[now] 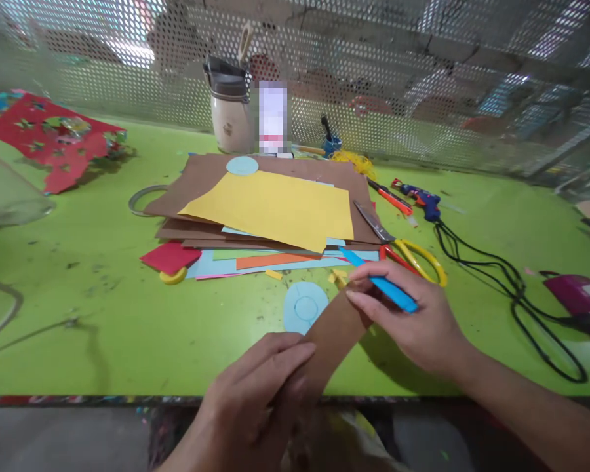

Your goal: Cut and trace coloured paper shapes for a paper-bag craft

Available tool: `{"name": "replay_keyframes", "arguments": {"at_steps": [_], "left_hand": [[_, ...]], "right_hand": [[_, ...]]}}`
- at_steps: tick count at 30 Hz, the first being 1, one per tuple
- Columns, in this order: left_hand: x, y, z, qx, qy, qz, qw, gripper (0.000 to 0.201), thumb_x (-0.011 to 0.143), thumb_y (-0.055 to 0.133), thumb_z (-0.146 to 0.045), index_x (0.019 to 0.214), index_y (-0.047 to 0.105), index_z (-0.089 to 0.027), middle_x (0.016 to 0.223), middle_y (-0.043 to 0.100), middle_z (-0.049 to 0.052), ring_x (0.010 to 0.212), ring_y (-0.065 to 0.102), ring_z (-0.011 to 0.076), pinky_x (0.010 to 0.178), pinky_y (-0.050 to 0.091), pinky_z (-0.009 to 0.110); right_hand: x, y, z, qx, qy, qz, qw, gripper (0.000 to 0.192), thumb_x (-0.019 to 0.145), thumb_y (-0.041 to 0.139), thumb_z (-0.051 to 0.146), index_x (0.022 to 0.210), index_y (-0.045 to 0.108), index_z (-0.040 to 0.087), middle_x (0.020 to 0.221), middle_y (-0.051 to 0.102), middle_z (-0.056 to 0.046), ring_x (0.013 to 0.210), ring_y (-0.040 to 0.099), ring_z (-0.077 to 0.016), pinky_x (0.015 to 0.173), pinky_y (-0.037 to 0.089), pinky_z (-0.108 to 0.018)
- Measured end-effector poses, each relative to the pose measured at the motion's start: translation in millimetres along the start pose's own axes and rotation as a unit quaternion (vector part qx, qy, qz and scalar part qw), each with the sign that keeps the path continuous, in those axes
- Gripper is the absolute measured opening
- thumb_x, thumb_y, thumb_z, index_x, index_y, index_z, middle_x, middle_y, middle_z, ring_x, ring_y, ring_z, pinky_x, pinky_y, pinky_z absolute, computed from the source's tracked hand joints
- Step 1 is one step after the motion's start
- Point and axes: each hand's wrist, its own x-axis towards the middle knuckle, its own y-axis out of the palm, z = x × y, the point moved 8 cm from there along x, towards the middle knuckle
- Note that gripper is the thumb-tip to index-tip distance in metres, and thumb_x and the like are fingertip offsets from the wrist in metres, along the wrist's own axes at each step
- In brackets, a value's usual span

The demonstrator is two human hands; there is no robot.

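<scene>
A strip of brown craft paper (pixel 332 347) is held slanting over the table's front edge, between both hands. My left hand (pixel 260 380) is closed around its lower end, thumb side up. My right hand (pixel 417 314) pinches the upper end between thumb and fingers. A blue pen-shaped tool (pixel 393 293) also lies in my right hand, its narrow end pointing up and left; its exact kind is unclear. Just behind the strip lies a light-blue paper disc (pixel 305 307) with a circle drawn on it. Yellow-handled scissors (pixel 417 261) rest beyond my right hand.
Brown sheets (pixel 172 196) are stacked behind, topped by a yellow sheet (pixel 275 206). A tumbler (pixel 231 121) stands at the back. To the right are a glue gun (pixel 423 202) and its looped black cable (pixel 496 275). Cut red paper (pixel 44 144) lies at the left.
</scene>
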Motion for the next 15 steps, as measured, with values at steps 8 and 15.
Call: {"name": "replay_keyframes", "arguments": {"at_steps": [8,15], "left_hand": [[-17,4.0,-3,0.182,0.041,0.030,0.982,0.024,0.086,0.045,-0.006,0.102,0.060,-0.016,0.087,0.062,0.004,0.073,0.059,0.0144,0.062,0.049,0.026],[-11,10.1,-12,0.315,0.110,0.051,0.941,0.023,0.089,0.041,-0.012,0.095,0.063,-0.018,0.075,0.059,0.003,0.067,0.052,0.0163,0.060,0.047,0.031]], "right_hand": [[16,19,-1,-0.068,-0.094,0.057,0.992,0.020,0.083,0.062,0.019,0.102,0.061,0.024,0.087,0.070,-0.001,0.075,0.066,-0.0144,0.068,0.051,-0.024],[26,35,-6,-0.079,-0.112,0.130,0.982,0.020,0.086,0.059,0.019,0.105,0.059,0.024,0.085,0.068,0.000,0.073,0.064,-0.0141,0.066,0.050,-0.025]]}}
